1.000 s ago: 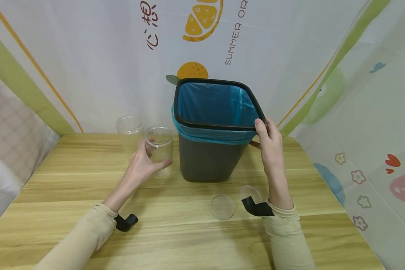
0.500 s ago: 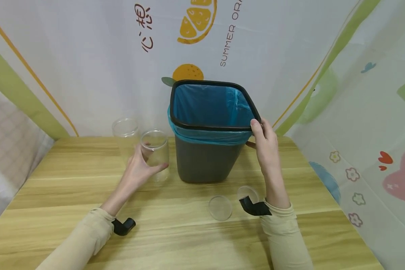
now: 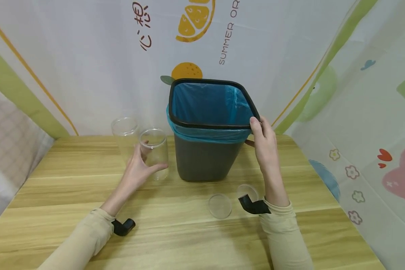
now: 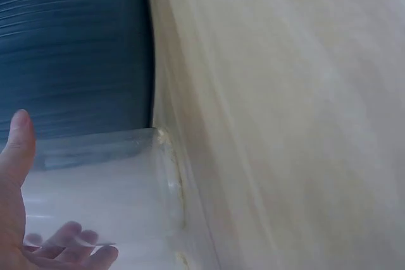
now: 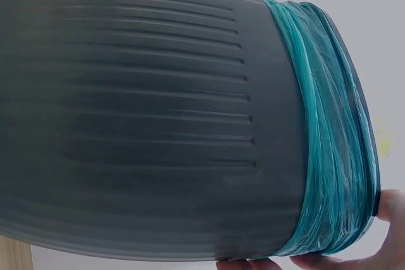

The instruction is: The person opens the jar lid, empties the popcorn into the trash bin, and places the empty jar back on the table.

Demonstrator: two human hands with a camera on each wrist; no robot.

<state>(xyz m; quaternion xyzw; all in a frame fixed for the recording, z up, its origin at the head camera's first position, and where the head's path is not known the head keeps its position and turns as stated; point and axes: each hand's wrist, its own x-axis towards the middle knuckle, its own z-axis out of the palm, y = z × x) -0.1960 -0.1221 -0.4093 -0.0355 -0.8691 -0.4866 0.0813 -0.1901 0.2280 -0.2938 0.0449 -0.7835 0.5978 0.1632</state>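
My left hand (image 3: 136,170) curls round a clear jar (image 3: 159,152) standing uncapped on the table, with the thumb across its front and the fingers round its far side. Through the jar's wall (image 4: 101,188) in the left wrist view, several fingertips show. A second clear jar (image 3: 124,140) stands just behind and to the left. My right hand (image 3: 267,148) grips the front right corner of a grey trash can (image 3: 206,161), thumb on the black rim and fingers below it. A blue trash bag (image 3: 207,135) lines the can and folds over outside. The can leans somewhat towards the right.
Two clear round discs like jar lids, a nearer lid (image 3: 220,206) and a farther lid (image 3: 248,192), lie in front of the can. The wooden table (image 3: 175,240) ends at a printed white curtain (image 3: 98,67) behind and at the sides.
The head view has shifted slightly, so everything sits a little further left in it. Both hands keep their holds, and the jars, can and lids stay where they were.
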